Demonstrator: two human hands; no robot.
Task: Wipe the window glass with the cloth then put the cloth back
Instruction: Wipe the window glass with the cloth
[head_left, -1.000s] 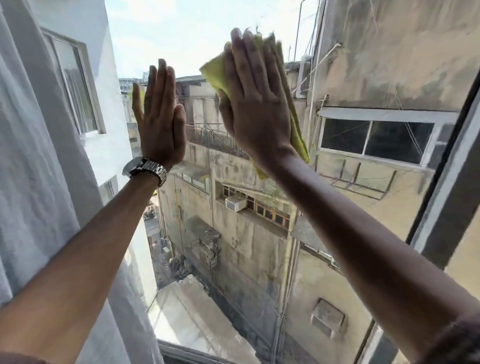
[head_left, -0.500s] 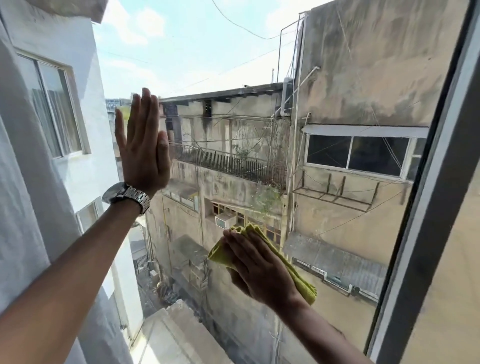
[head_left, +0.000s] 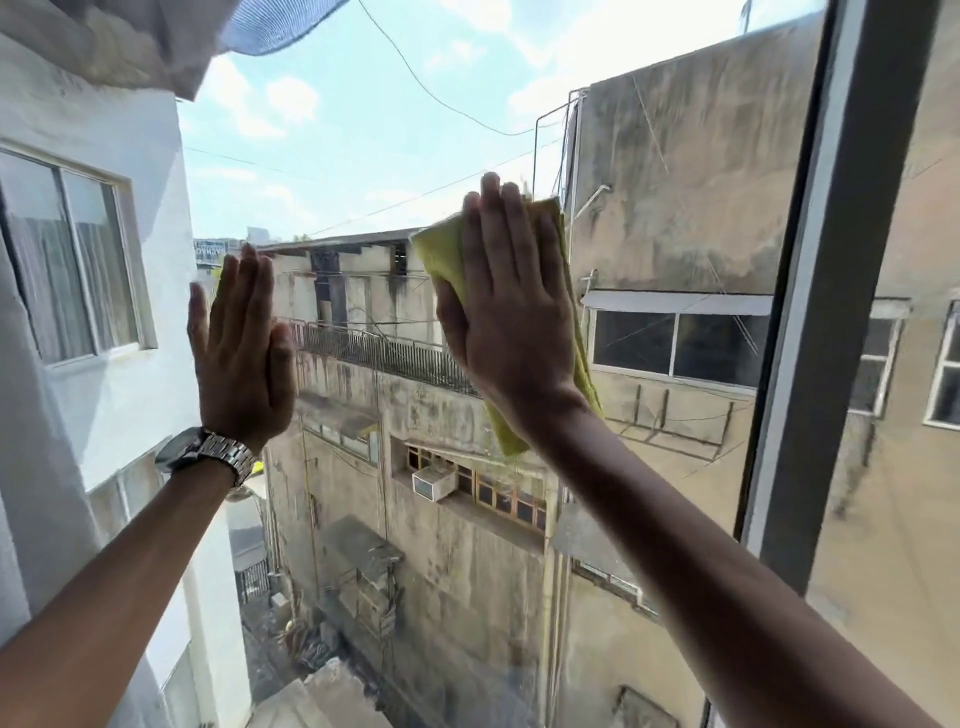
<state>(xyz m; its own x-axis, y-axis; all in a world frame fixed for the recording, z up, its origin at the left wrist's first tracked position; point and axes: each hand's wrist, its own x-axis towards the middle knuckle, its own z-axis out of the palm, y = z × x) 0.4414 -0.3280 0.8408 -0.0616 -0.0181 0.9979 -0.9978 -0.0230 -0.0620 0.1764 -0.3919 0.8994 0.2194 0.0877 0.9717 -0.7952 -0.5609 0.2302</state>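
A large window pane (head_left: 363, 130) fills the view, with old buildings and sky behind it. My right hand (head_left: 511, 317) lies flat on a yellow-green cloth (head_left: 441, 249) and presses it against the glass at mid height, right of centre. The cloth sticks out above, left of and below my palm. My left hand (head_left: 244, 353), with a metal watch (head_left: 213, 454) on the wrist, rests flat on the glass further left, fingers together and pointing up, holding nothing.
A dark grey window frame post (head_left: 831, 312) runs down the right side, close to my right forearm. A white sheer curtain (head_left: 31, 467) hangs along the left edge and bunches at the top left (head_left: 156, 36).
My right hand has swept the cloth up the glass from low centre to mid height. The left hand stays pressed on the pane. The view has tilted upward.
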